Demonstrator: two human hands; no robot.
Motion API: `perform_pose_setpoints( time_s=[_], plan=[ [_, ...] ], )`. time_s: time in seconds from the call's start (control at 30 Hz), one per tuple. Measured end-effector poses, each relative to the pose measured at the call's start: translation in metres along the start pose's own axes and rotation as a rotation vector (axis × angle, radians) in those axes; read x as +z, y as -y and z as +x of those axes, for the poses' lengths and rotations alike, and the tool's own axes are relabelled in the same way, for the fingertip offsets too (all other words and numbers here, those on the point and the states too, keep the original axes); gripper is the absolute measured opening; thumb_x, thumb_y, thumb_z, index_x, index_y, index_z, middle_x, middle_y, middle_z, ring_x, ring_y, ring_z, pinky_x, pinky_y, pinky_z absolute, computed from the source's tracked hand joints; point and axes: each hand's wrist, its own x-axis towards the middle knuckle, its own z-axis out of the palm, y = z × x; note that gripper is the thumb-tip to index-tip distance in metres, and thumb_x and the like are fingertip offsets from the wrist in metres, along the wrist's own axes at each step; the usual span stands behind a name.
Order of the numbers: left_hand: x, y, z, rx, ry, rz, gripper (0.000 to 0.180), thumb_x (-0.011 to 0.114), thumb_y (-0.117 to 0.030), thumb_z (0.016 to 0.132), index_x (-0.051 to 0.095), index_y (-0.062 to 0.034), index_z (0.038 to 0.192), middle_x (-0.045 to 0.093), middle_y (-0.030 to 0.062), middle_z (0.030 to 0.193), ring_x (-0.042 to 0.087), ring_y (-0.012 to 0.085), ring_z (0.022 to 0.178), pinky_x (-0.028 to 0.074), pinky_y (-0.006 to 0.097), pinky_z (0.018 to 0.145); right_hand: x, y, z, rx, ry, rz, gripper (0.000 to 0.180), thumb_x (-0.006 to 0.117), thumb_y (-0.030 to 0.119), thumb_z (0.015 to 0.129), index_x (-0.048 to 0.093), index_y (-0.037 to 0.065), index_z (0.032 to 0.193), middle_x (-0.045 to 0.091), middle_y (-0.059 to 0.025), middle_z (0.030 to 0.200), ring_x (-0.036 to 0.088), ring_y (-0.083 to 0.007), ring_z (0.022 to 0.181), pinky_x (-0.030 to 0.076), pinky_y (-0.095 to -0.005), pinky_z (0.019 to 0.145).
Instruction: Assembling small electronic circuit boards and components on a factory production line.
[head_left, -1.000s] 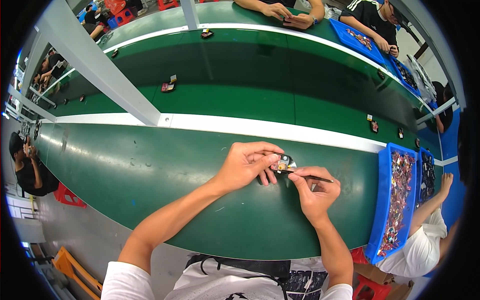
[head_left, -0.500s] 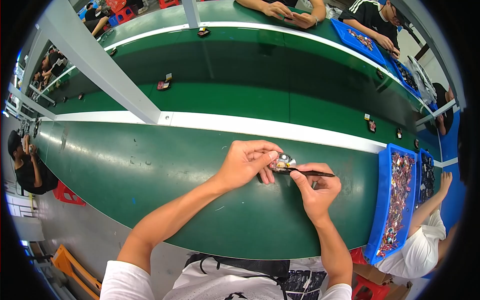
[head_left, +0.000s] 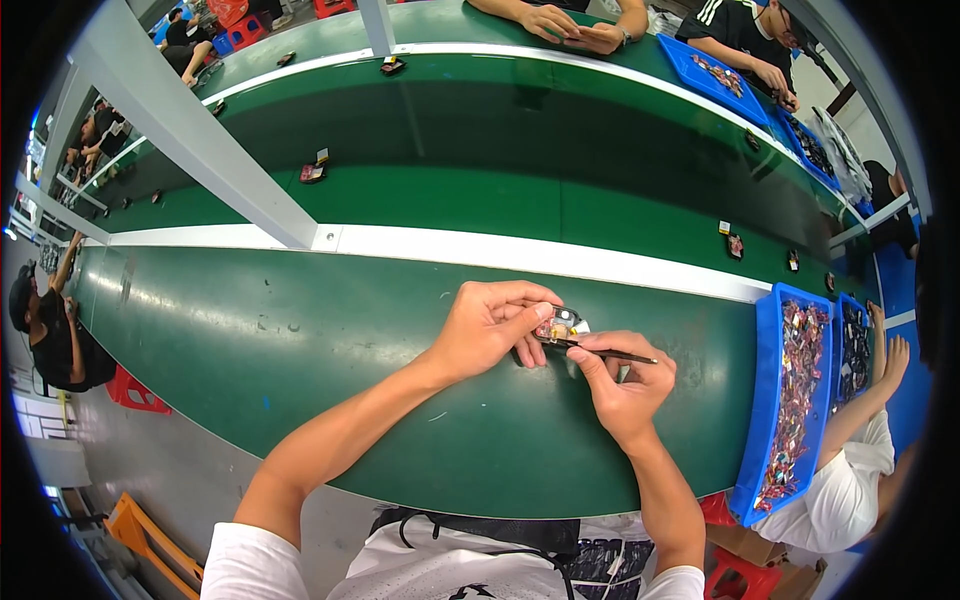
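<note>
My left hand (head_left: 488,328) pinches a small clear-and-metal part (head_left: 560,325) just above the green table (head_left: 300,340). My right hand (head_left: 625,382) holds a thin dark tool (head_left: 612,352) like a pen, its tip touching the part from the right. Both hands meet near the middle of the table, close to its white stripe (head_left: 600,262).
A blue tray (head_left: 772,400) full of small parts sits at my right, a second blue tray (head_left: 853,345) beyond it. A grey post (head_left: 200,140) crosses the upper left. Small parts (head_left: 312,172) lie on the dark conveyor belt. Other people sit across and at both sides.
</note>
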Motion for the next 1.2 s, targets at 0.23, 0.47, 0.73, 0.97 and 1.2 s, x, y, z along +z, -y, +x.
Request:
perform_pose_setpoints(
  time_s=[0.23, 0.47, 0.73, 0.97, 1.2],
  plan=[
    [0.000, 0.000, 0.002, -0.044, 0.006, 0.011, 0.025, 0.059, -0.009, 0.101, 0.065, 0.0092, 0.117, 0.073, 0.0156, 0.087, 0.070, 0.0167, 0.065, 0.058, 0.026, 0.055, 0.002, 0.006, 0.000, -0.132, 0.037, -0.076, 0.012, 0.083, -0.002, 0.076, 0.075, 0.004, 0.083, 0.077, -0.0078, 0.081, 0.048, -0.0059, 0.042, 0.034, -0.0210, 0.041],
    [0.003, 0.001, 0.001, -0.009, 0.019, 0.170, 0.028, 0.067, -0.003, 0.094, 0.064, 0.0086, 0.120, 0.074, 0.0100, 0.086, 0.065, 0.0100, 0.061, 0.050, 0.023, 0.050, 0.005, -0.001, -0.002, -0.310, 0.037, -0.169, 0.016, 0.081, -0.004, 0.074, 0.075, 0.007, 0.084, 0.076, -0.0061, 0.079, 0.068, -0.0134, 0.057, 0.041, -0.0231, 0.045],
    [0.002, 0.004, 0.003, 0.010, -0.007, 0.185, 0.021, 0.066, -0.003, 0.095, 0.065, 0.0071, 0.113, 0.072, 0.0085, 0.081, 0.063, 0.0090, 0.059, 0.049, 0.022, 0.049, 0.008, -0.003, -0.002, -0.413, 0.057, -0.250, 0.021, 0.081, -0.006, 0.070, 0.075, 0.008, 0.084, 0.076, -0.0043, 0.079, 0.069, -0.0139, 0.059, 0.041, -0.0240, 0.046],
    [0.009, 0.003, 0.005, -0.023, -0.106, 0.195, 0.014, 0.066, 0.002, 0.090, 0.068, 0.0053, 0.104, 0.069, 0.0074, 0.072, 0.060, 0.0085, 0.052, 0.047, 0.024, 0.046, 0.010, -0.005, -0.004, -0.328, 0.042, -0.243, 0.013, 0.082, -0.005, 0.072, 0.075, 0.005, 0.077, 0.075, -0.0064, 0.075, 0.070, -0.0186, 0.059, 0.051, -0.0276, 0.052],
    [-0.005, -0.001, 0.027, 0.041, -0.286, 0.136, 0.021, 0.063, 0.003, 0.091, 0.062, 0.0088, 0.112, 0.068, 0.0159, 0.090, 0.066, 0.0180, 0.057, 0.053, 0.027, 0.047, 0.002, -0.004, 0.010, -0.284, -0.128, -0.138, 0.014, 0.081, -0.002, 0.074, 0.071, 0.004, 0.081, 0.075, -0.0066, 0.081, 0.067, -0.0173, 0.056, 0.046, -0.0258, 0.047]
  ],
)
